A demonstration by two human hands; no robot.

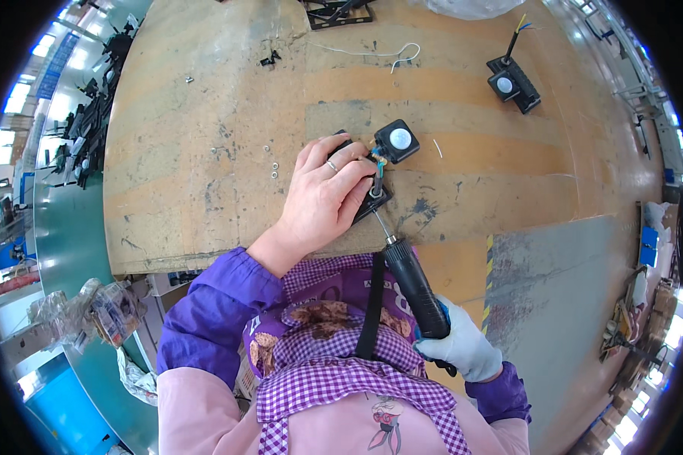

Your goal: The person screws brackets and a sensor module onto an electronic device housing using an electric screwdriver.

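Big worn wooden workbench [205,152] filling most of the view, scuffed and stained. Near the middle, a black sensor unit [397,141] with a white dome, wired to a small black base plate [373,203] just nearer in. Bare left hand [322,193] pressing down on that plate, fingers curled over it and pinning it to the bench. Gloved right hand [463,345] wrapped tight round a black electric screwdriver [416,288], bit angled up into the plate. Second identical sensor [513,83] far right, well apart. Tiny loose screws [273,168] left of the hand. Risk-wise: tilted bit probably slipping off the screw, jabbing fingertips or nicking those coloured wires.
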